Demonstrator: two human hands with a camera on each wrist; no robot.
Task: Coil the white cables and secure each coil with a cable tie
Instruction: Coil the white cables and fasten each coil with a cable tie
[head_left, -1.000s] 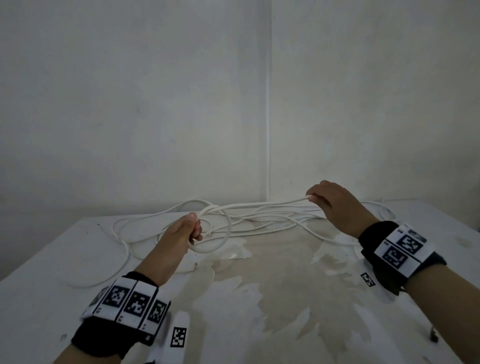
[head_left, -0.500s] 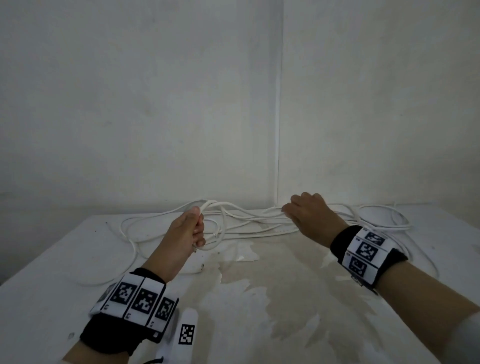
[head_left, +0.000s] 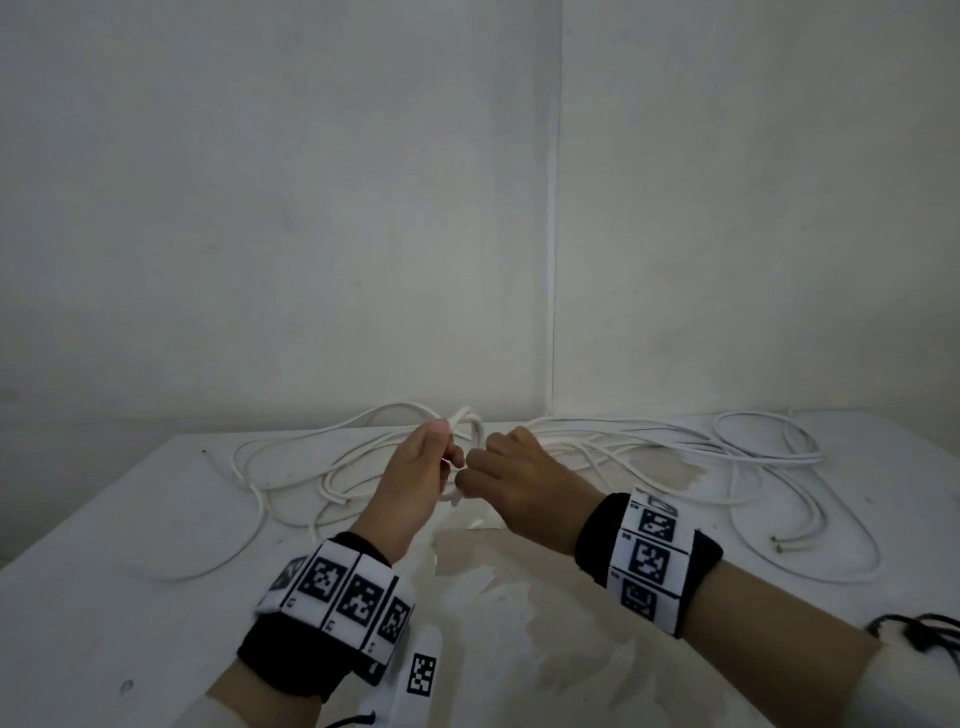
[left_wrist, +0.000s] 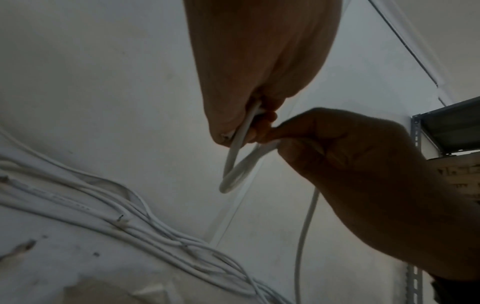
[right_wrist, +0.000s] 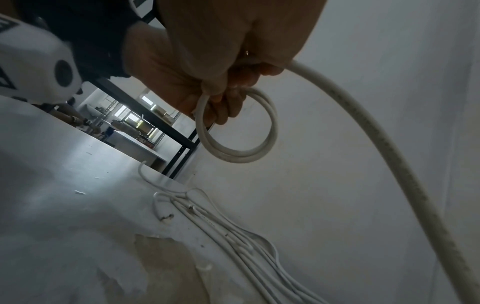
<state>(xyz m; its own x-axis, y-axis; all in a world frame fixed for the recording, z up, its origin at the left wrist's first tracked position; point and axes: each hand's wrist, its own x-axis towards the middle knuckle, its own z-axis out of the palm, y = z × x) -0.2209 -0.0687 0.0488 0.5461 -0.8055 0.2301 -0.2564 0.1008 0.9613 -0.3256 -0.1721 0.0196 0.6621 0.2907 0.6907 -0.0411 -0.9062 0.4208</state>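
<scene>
Several white cables (head_left: 649, 441) lie tangled along the back of the white table (head_left: 104, 597). My left hand (head_left: 447, 457) grips a small coil (right_wrist: 239, 133) of two or three turns, held a little above the table. My right hand (head_left: 467, 475) is right against the left one and pinches the same cable (right_wrist: 376, 144), which runs from its fingers down to the heap. In the left wrist view the coil (left_wrist: 233, 168) hangs between the left hand (left_wrist: 249, 127) and the right hand (left_wrist: 285, 144). No cable tie is in view.
A loose cable end with bare wires (head_left: 789, 544) lies at the right. A black cord (head_left: 914, 629) sits at the table's right edge. The tabletop has a peeled, stained patch (head_left: 519, 597). Two walls meet in a corner behind the table.
My right hand has moved left from a stretched-out cable to meet my left hand, bringing cable in to the coil. The left hand has stayed at about the same spot.
</scene>
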